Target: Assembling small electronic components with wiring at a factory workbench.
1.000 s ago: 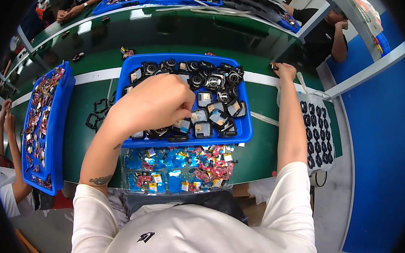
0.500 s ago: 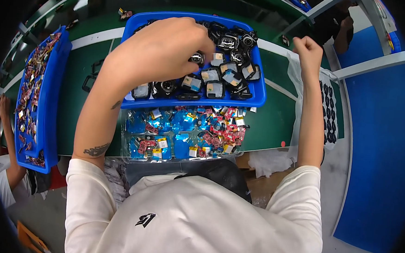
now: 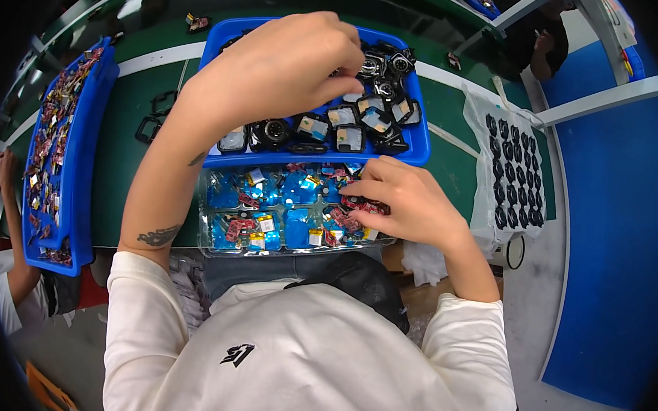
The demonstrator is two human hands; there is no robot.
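Observation:
My left hand (image 3: 300, 60) is over the blue bin (image 3: 415, 154), its fingers pinched together. Whatever sits between those fingertips is hidden from me. Black watch cases (image 3: 275, 132) fill the bin, several with pale or blue backs facing up. In front of it lies a clear compartment tray (image 3: 220, 255) with red circuit boards (image 3: 241, 230), small silver batteries (image 3: 267, 226) and blue film pieces. At the tray's right side, my right hand (image 3: 412, 203) reaches down with thumb and fingers apart, touching or just above the red boards.
A long blue bin (image 3: 85, 190) of small parts stands at left, near another person's hands (image 3: 3, 173). Right of my bin, a white sheet (image 3: 488, 193) carries rows of black watch-like parts (image 3: 513, 171). Black frames (image 3: 149, 128) lie left of the bin. A grey rail (image 3: 606, 102) crosses at right.
My right hand has come from the raised spot by the white sheet, down and left to the clear tray, its fingers opening. My left hand has shifted slightly right and up over the bin.

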